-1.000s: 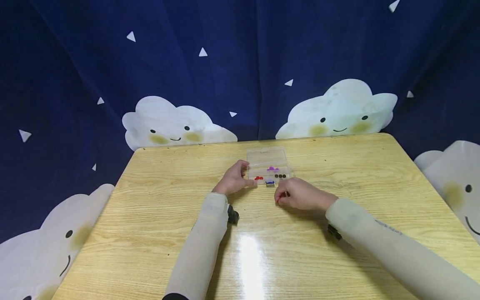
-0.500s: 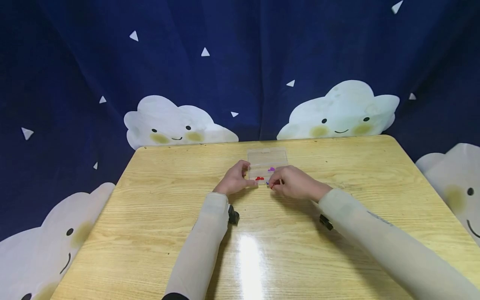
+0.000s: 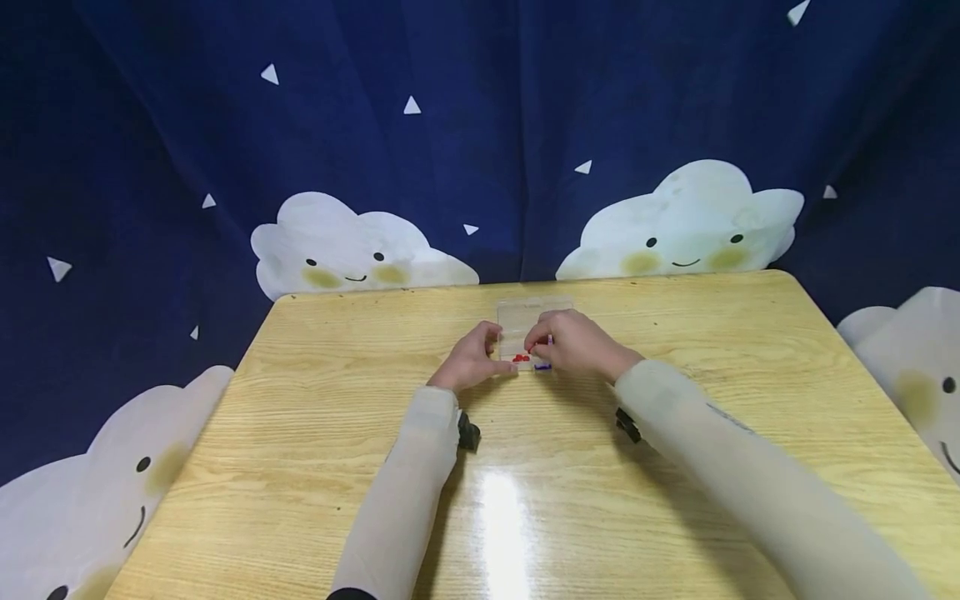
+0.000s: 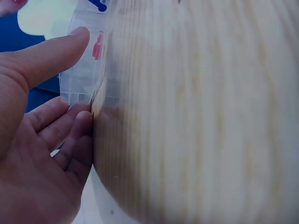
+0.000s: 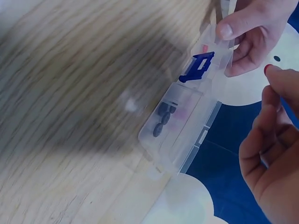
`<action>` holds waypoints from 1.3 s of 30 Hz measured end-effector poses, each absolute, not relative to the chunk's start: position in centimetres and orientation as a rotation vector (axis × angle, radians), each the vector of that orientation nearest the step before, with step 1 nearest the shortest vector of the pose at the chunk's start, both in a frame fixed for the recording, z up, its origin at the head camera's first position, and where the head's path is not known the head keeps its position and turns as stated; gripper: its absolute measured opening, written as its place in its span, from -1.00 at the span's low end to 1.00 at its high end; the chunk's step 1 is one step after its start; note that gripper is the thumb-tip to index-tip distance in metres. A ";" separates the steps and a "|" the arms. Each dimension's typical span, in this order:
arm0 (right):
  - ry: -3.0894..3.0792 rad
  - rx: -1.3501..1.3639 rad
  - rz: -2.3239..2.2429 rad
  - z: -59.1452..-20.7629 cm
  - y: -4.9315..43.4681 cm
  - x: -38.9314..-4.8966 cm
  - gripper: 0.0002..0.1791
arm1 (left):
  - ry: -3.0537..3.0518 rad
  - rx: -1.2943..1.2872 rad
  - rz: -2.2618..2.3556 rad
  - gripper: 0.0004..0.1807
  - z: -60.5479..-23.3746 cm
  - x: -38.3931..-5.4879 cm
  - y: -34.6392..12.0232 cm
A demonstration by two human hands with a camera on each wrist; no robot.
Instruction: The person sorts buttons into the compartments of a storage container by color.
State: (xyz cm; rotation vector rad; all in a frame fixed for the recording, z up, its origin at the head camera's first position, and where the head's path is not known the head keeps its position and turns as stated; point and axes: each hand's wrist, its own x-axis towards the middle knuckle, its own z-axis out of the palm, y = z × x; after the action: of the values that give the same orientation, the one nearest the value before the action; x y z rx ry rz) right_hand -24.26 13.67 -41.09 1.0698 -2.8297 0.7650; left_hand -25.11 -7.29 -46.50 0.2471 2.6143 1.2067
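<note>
A clear plastic compartment box (image 3: pixel 517 317) stands toward the back of the table with its lid up. My left hand (image 3: pixel 471 360) grips its left end, thumb at the front and fingers behind. Small red pieces (image 3: pixel 521 358) lie in the left front compartment. My right hand (image 3: pixel 576 343) is over the box, pinching a small red piece (image 5: pixel 267 69) between thumb and fingertip. A blue latch (image 5: pixel 197 66) is on the front side. Round black pieces (image 5: pixel 162 119) sit in the compartment at the right; in the head view my right hand hides them.
The wooden table (image 3: pixel 360 333) extends around the box on all sides. Behind it hangs a dark blue curtain (image 3: pixel 450 150) with smiling white clouds. Dark wrist cameras (image 3: pixel 468 433) are worn on both sleeves.
My right hand has moved up and left from in front of the box to over it, carrying the red piece. My left hand stays at the box's left end.
</note>
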 end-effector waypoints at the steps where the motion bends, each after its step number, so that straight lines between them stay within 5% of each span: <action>1: -2.829 1.059 0.771 -41.1 13.5 -24.4 -0.89 | 2.616 0.248 1.204 -0.19 -46.5 -25.1 -7.3; 39: -2.982 0.849 0.673 -42.7 11.6 -25.6 -0.83 | 2.606 0.281 1.252 -0.20 -46.9 -25.1 -7.3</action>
State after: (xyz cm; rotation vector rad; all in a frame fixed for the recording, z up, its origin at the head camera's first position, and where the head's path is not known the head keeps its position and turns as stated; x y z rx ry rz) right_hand -25.57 11.63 -42.74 0.8486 -2.9818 0.6726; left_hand -25.12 -7.31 -46.85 0.2806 2.6058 1.2524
